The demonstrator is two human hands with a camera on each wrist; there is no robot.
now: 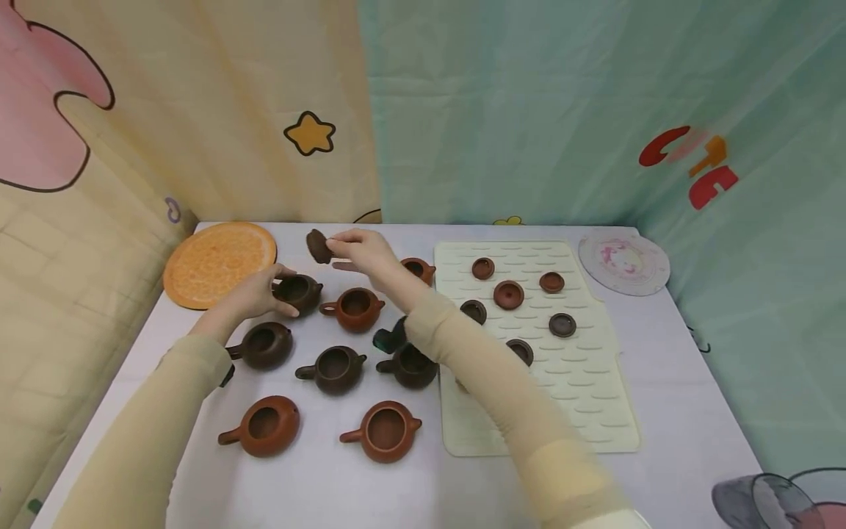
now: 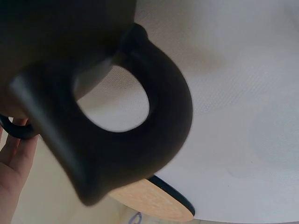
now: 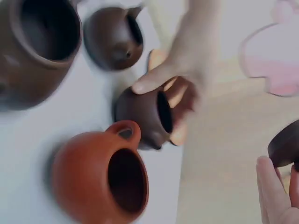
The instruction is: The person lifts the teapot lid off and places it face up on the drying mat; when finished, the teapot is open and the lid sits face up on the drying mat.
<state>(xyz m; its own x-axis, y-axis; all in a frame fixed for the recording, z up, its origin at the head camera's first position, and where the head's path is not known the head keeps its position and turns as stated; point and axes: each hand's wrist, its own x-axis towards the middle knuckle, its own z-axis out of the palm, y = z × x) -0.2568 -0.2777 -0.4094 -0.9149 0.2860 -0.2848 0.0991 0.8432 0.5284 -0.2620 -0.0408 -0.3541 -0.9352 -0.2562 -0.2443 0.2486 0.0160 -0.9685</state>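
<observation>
At the back left, a dark brown teapot (image 1: 302,295) stands without a lid on the white table. My left hand (image 1: 254,295) grips it from the handle side; in the right wrist view the thumb (image 3: 152,79) lies on its body and the other fingers are by the handle. My right hand (image 1: 366,257) pinches a dark brown lid (image 1: 319,246), tilted on edge in the air just right of and beyond that teapot. An orange-brown teapot (image 3: 93,172) is close beside it. Filling much of the left wrist view is the dark handle (image 2: 170,112) of a nearer teapot.
Several more lidless teapots, dark and reddish, stand nearer, including a reddish one (image 1: 385,433) in front. A cream mat (image 1: 595,397) on the right bears several lids, one being a reddish lid (image 1: 509,294). Round mats, orange (image 1: 214,264) and pink-white (image 1: 624,262), lie at the back corners.
</observation>
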